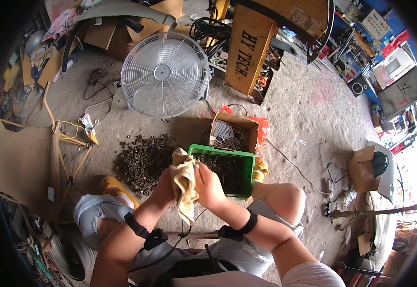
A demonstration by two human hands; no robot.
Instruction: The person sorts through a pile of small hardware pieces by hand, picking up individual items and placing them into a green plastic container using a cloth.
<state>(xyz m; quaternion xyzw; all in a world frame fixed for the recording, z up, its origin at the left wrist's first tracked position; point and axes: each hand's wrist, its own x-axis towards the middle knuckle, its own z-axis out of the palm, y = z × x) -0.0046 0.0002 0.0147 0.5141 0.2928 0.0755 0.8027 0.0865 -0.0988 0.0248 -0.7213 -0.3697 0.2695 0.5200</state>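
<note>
My left hand (166, 186) and my right hand (208, 184) are together in front of me, both gripping a crumpled tan cloth (185, 186). The cloth hangs down between them, and its folds hide most of my fingers. Anything wrapped inside it cannot be seen. Just beyond my right hand sits a green plastic crate (249, 175) with dark small parts inside. A heap of small dark metal parts (144, 161) lies on the floor beyond my left hand. Behind the crate, a cardboard box (253, 136) holds metal pieces in rows.
A round floor fan (163, 73) stands ahead, beside an orange-yellow machine (246, 46). At left are a folding chair (25, 161) and a power strip (87, 122). A cable (291, 161) crosses the floor at right towards an open carton (363, 168).
</note>
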